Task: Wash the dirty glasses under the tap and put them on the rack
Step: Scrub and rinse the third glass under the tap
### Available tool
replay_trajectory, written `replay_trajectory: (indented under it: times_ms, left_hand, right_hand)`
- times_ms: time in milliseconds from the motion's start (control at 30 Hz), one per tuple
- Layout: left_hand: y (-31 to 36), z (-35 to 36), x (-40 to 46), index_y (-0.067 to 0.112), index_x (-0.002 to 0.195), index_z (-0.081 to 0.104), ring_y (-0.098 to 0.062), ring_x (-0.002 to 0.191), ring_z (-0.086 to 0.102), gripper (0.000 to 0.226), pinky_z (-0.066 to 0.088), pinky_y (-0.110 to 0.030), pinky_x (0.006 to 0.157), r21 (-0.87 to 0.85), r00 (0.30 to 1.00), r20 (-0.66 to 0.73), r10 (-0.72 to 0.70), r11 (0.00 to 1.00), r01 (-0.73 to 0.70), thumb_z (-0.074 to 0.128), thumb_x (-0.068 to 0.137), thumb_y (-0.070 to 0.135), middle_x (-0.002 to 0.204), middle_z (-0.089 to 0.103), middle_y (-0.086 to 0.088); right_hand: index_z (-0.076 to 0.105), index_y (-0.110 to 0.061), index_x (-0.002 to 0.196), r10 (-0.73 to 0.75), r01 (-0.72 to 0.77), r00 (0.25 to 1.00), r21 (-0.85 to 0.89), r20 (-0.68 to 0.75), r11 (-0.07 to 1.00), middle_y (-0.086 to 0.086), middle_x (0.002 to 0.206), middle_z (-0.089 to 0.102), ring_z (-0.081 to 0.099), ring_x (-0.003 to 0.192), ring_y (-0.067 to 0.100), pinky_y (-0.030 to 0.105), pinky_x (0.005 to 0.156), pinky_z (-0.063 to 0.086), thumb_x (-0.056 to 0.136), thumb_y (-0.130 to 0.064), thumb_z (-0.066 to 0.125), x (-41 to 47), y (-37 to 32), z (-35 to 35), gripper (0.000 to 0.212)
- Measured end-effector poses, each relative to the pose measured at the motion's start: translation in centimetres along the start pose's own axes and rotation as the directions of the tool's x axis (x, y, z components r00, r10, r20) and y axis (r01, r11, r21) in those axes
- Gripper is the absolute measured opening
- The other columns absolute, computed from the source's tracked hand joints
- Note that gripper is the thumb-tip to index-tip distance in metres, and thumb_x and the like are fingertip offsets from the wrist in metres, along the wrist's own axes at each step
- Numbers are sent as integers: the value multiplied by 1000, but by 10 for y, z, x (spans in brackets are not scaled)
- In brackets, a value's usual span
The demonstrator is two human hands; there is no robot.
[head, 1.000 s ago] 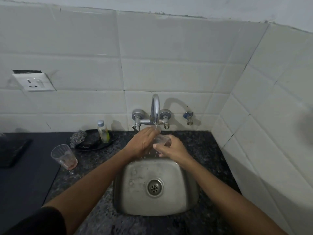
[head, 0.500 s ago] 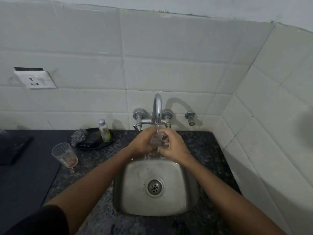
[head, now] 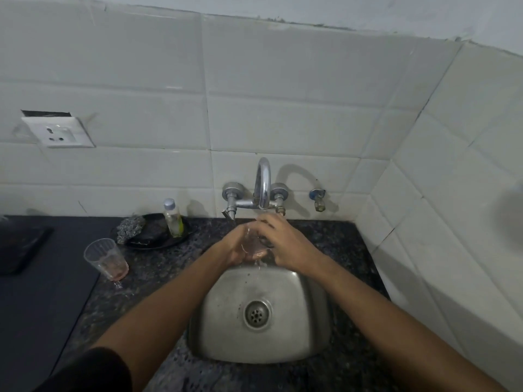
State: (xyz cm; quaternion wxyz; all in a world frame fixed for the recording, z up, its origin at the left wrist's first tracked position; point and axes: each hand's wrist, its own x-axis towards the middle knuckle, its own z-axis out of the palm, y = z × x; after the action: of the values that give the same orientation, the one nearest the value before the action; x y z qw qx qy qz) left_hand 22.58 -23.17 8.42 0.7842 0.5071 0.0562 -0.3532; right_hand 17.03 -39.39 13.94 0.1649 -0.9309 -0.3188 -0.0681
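Both hands, left [head: 230,247] and right [head: 285,241], grasping glass [head: 252,241] under tap [head: 262,182] | light, wet, slippery, thin-walled | grip sidewalls gently, not rim

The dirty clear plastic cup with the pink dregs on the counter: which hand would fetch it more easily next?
Probably the left hand: the dirty clear plastic cup stands on its side of the steel sink. The right hand would cross over.
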Motion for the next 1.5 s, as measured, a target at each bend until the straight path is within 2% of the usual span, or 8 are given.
replay_trajectory:
  times_ms: [233,400,567,800,1033,1233,1400,1500]
  left_hand:
    - [-3,0,1,11,88,65,-14,60,63,30,51,-26,50,-252,995,-96,14,967,-38,39,100,21,72,65,-1]
    - [-9,4,6,11,93,68,-18,64,67,34,56,-31,63,-200,984,-177,13,979,-49,38,102,24,81,70,-6]
    - [3,-9,8,11,112,73,-26,96,72,32,63,-41,77,-51,979,-172,-111,993,104,53,100,33,106,76,-10]
    - [3,11,17,8,89,62,-16,55,51,34,39,-24,45,-269,961,-276,18,958,-95,36,95,28,67,59,-4]
    - [5,-4,18,5,88,73,-21,61,67,32,55,-31,55,-111,974,-206,-90,991,68,48,100,22,71,70,-8]
    - [-3,10,22,1,70,66,-19,44,58,45,46,-23,41,-364,979,-190,69,922,-135,30,97,5,56,59,-8]
    - [2,3,19,10,80,76,-21,61,64,42,49,-32,60,-112,987,-160,-24,994,6,44,103,24,75,66,-7]
    - [6,9,21,5,82,71,-17,54,59,26,49,-27,48,-200,984,-175,36,977,-71,49,92,10,71,61,-6]
  right_hand:
    - [57,-6,137,-183,184,983,-193,23,964,9,133,61,51,127,25,38,102,51,92,-9,64,-11,7,5,45]
    - [69,-18,104,13,32,967,-173,256,984,-2,106,69,65,100,19,34,76,55,92,-12,69,24,3,-16,13]
    - [77,-18,94,-352,485,856,-350,380,802,-1,90,72,69,77,17,24,50,47,78,-9,84,34,22,-20,20]
    - [67,-11,119,59,110,942,-471,330,875,10,127,63,64,114,27,41,84,56,98,-31,68,45,-3,-10,29]
    - [71,-8,75,-387,591,793,-440,471,676,6,72,67,66,69,25,36,59,56,76,0,70,49,25,-12,9]
    - [71,-9,97,55,57,952,-350,301,935,9,104,69,66,94,26,36,77,50,93,-34,70,45,7,-4,26]
    - [72,-16,104,-194,519,786,-456,588,722,2,100,71,67,97,23,39,80,56,98,-14,62,47,32,-6,12]
    - [73,-12,106,-111,427,832,-499,544,754,6,105,69,68,97,26,42,76,59,96,-8,61,46,23,-11,17]
